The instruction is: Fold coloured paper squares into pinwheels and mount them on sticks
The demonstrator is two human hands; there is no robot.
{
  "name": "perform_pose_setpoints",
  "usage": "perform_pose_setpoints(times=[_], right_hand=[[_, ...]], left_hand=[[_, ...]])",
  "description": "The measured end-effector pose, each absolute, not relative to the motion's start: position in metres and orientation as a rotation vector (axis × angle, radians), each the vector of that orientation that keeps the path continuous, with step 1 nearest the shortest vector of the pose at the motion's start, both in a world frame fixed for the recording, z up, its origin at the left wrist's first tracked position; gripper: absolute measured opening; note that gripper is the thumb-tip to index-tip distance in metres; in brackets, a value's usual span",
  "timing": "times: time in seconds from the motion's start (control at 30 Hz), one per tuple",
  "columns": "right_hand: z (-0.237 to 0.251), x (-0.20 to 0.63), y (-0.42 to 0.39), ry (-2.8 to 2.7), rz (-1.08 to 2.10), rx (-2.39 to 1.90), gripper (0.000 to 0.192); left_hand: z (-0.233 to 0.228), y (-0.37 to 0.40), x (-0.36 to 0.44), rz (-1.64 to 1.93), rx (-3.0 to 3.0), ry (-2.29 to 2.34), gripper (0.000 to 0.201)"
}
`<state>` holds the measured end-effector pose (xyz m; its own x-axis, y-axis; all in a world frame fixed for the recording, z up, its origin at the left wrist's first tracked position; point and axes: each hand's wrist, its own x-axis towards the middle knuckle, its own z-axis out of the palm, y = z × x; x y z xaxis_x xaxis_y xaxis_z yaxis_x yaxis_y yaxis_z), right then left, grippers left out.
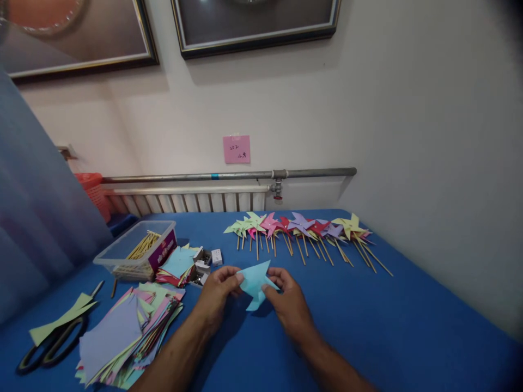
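Note:
A light blue paper pinwheel [255,280] is held up between both hands over the blue tabletop. My left hand [220,288] pinches its left corner between thumb and fingers. On the other side, my right hand [288,299] grips the right part, thumb in front and fingers behind. Its blades look folded inward, and no stick shows on it. Just left of my left hand are small open boxes [200,275] of metal pins and a stack of cut paper squares [180,264].
Finished pinwheels on sticks [300,224] lie in a row at the back. At left stand a clear plastic tub [134,261] of wooden sticks, a pile of coloured paper [112,332] and black-handled scissors [61,343] under a green paper strip. A radiator [183,201] lines the wall.

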<state>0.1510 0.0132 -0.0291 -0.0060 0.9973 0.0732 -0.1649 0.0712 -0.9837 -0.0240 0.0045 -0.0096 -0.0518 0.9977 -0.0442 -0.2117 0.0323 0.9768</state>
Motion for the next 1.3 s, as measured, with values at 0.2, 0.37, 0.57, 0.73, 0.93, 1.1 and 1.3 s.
perform_pose_setpoints(times=[0.2, 0.37, 0.57, 0.73, 0.93, 1.1, 1.3], right_hand=[[-0.034, 0.142, 0.009, -1.003, 1.265, -1.013, 0.035], [-0.035, 0.136, 0.004, -1.002, 1.271, -0.996, 0.031], [-0.036, 0.134, 0.002, -1.02, 1.307, -0.983, 0.029], [-0.036, 0.136, 0.003, -1.038, 1.365, -0.962, 0.03], [-0.042, 0.14, 0.007, -1.069, 1.417, -0.997, 0.029], [-0.036, 0.142, 0.004, -1.131, 1.477, -0.993, 0.024], [-0.037, 0.141, 0.006, -1.175, 1.464, -1.01, 0.019]], left_hand=[[-0.022, -0.003, -0.001, 1.335, 0.968, 0.945, 0.051], [-0.035, 0.002, 0.005, 1.365, 0.903, 1.126, 0.044], [-0.028, 0.002, 0.001, 1.346, 0.917, 1.145, 0.038], [-0.016, -0.001, -0.003, 1.297, 0.947, 1.177, 0.033], [-0.009, -0.002, -0.006, 1.249, 0.964, 1.151, 0.03], [-0.009, -0.002, -0.007, 1.216, 0.984, 1.133, 0.027], [-0.012, -0.001, -0.008, 1.203, 0.97, 1.104, 0.029]])
